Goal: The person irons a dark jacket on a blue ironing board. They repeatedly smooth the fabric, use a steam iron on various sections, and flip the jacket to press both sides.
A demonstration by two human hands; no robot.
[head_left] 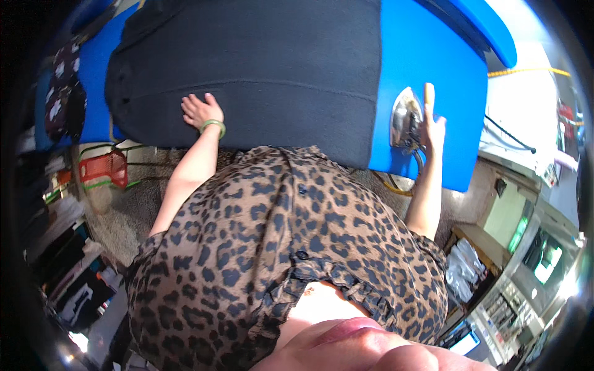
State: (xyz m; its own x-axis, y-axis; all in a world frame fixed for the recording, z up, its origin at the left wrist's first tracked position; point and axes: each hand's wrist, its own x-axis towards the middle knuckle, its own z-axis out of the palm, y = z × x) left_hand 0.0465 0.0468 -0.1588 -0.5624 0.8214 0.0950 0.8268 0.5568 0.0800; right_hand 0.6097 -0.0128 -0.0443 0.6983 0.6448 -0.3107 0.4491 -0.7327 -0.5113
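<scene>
My left hand lies flat with its fingers spread on a large piece of black cloth; a green bangle circles that wrist. The cloth is spread over a blue padded ironing board. A faint seam or crease runs across it. To the right of the cloth's edge, a shiny metal iron is on or just over the bare blue surface. My right hand grips it from its right side, one finger stretched forward. Part of that grip is hidden behind the iron.
A dark patterned cloth hangs at the board's left end. A red basket stands below on the left, near stacked fabrics. A hose or cord trails from the iron. A clear plastic bag sits at lower right.
</scene>
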